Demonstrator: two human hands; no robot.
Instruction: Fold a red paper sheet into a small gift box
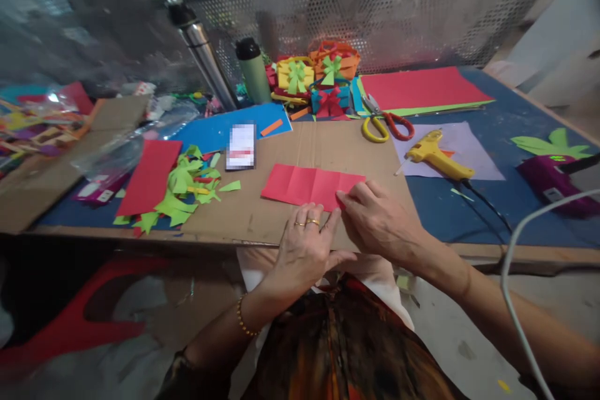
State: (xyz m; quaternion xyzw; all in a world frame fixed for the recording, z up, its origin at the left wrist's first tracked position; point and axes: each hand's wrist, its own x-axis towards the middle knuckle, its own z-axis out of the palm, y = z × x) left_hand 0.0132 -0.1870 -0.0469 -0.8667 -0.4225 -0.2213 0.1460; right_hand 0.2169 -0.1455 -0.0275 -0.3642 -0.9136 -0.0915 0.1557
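Observation:
A creased red paper strip (304, 185) lies on a brown cardboard sheet (281, 156) at the table's front edge. My left hand (307, 247), with rings on two fingers, rests flat on the near edge of the strip, fingers stretched out. My right hand (377, 219) pinches the strip's right end between thumb and fingers. Both hands sit side by side, almost touching.
A heap of green paper scraps (185, 190) and a red sheet (150, 176) lie to the left. Scissors (382, 120), a yellow glue gun (435, 156) with its cable, and red paper sheets (422, 89) lie right. Two bottles (253, 72) and small paper baskets (312, 78) stand behind.

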